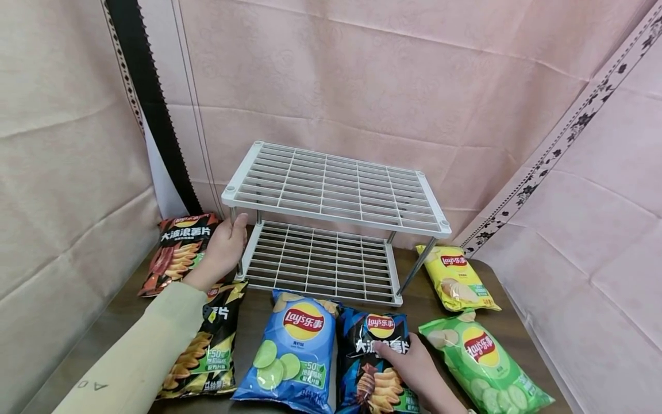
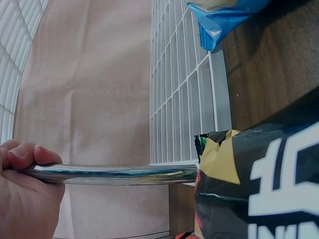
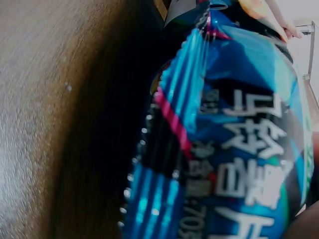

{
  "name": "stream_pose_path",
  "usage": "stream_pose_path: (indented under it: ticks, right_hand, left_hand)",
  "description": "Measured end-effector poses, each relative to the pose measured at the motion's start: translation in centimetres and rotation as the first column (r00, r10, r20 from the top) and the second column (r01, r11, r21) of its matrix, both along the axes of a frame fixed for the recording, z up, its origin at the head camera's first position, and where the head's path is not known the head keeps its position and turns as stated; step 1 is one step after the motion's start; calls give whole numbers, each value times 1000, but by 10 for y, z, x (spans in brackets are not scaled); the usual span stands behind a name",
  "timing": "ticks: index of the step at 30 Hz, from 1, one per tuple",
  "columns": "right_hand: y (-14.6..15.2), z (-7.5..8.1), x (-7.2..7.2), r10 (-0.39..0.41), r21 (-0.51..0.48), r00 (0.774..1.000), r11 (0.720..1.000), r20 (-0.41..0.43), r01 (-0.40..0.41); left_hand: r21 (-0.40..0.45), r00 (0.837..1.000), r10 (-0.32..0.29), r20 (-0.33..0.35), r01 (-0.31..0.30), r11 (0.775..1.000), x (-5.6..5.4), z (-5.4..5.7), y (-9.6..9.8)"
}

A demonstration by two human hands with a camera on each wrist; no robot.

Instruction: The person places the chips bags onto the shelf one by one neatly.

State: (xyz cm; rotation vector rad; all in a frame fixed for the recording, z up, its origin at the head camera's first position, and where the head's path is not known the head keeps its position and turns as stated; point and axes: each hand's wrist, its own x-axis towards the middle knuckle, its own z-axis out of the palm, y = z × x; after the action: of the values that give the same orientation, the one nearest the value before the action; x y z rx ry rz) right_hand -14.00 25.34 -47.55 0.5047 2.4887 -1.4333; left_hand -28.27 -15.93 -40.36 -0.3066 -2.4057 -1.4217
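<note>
My left hand (image 1: pixel 223 248) grips the front left metal post (image 2: pixel 124 174) of a white two-tier rack (image 1: pixel 331 208), just under the upper shelf. In the left wrist view its fingers curl round the chrome post. With my right hand (image 1: pixel 416 371) I hold a black and blue bag of chips (image 1: pixel 368 374) by its right side, the thumb across its front. That bag fills much of the right wrist view, its crimped end close over the brown table. Left of it lies a blue bag of chips (image 1: pixel 289 351). A black and gold bag (image 1: pixel 207 351) is partly covered by my left sleeve.
A red bag of chips (image 1: pixel 178 253) leans at the back left, behind my left arm. On the right side lie a yellow bag (image 1: pixel 460 282) and a green bag (image 1: pixel 486 362). Pink cloth (image 1: pixel 362 69) hangs behind the brown table (image 1: pixel 253 316) and along its sides.
</note>
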Motion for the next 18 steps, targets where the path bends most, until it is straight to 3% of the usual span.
stream_pose_path:
  ticks: [6, 18]
  right_hand:
    - [0, 1, -1, -13, 14, 1000, 1000, 4, 13]
    - [1, 8, 0, -24, -57, 999, 998, -29, 22]
  left_hand:
    - [8, 1000, -5, -2, 5, 1000, 1, 0, -1]
    - [18, 1000, 7, 21, -8, 1000, -1, -2, -1]
